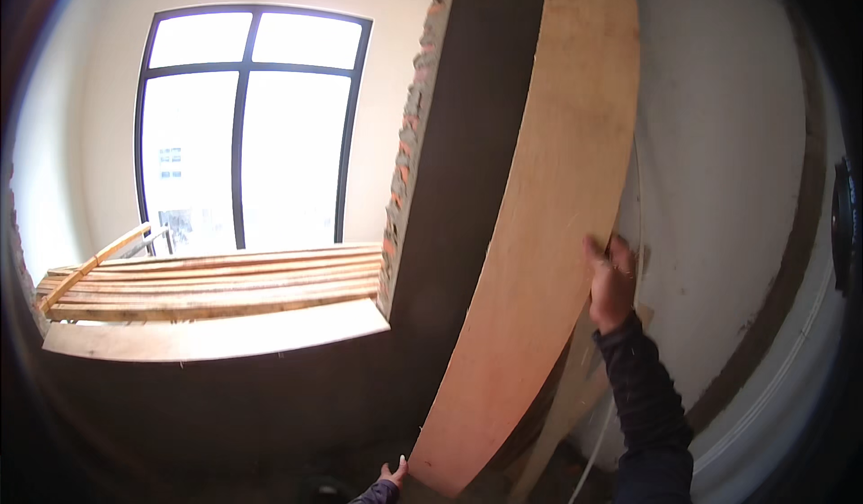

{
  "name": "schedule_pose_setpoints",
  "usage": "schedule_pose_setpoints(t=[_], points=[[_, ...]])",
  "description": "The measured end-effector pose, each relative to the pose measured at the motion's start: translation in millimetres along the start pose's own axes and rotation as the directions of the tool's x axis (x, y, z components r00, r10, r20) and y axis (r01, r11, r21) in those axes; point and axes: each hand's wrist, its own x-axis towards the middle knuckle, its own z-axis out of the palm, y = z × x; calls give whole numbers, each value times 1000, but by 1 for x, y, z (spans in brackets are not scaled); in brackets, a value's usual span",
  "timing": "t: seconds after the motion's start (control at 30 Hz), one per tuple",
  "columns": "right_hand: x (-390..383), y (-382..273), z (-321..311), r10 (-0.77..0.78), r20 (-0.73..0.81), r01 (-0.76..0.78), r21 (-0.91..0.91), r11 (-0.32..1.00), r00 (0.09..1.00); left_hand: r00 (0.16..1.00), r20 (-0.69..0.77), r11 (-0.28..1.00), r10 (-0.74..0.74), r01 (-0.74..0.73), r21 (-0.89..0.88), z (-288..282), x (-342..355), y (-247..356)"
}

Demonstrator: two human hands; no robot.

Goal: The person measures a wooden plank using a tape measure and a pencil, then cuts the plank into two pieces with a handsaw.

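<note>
A long, narrow plywood board (539,207) leans upright at a slant in front of me, its top reaching the upper edge of the view. My right hand (612,284) grips the board's right edge about midway up, thumb on the front face and the other fingers partly hidden and blurred. Low down, my left hand (394,472) is beside the board's lower left edge. Its thumb points up close to that edge and its fingers stand apart from the thumb, with no board between them. Dark sleeves cover both forearms.
Left of the board is a dark wall (467,135) with a rough, broken brick edge (409,135). Stacked timber planks (225,279) lie in the opening below a large window (241,135), with a pale board (216,333) along their front. Another strip (562,414) leans behind the plywood.
</note>
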Motion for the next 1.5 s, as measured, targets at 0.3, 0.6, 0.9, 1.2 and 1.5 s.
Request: schedule_pose_setpoints(t=[0.3, 0.6, 0.9, 1.2, 1.5], points=[[281, -67, 183, -251, -65, 254, 43, 966, 966, 933, 150, 784, 328, -181, -593, -34, 78, 282], [407, -39, 283, -262, -129, 271, 59, 961, 956, 936, 91, 927, 340, -317, -202, -117, 128, 149], [454, -6, 321, -364, -177, 358, -64, 931, 914, 936, -351, 894, -29, 181, 409, -207, 61, 3], [475, 38, 338, -396, -147, 318, -379, 869, 907, 882, -412, 887, -230, 364, 284, -234, 37, -105], [441, 82, 354, -397, -99, 345, -339, 875, 912, 797, -460, 847, -391, 508, 161, -243, -5, -173]])
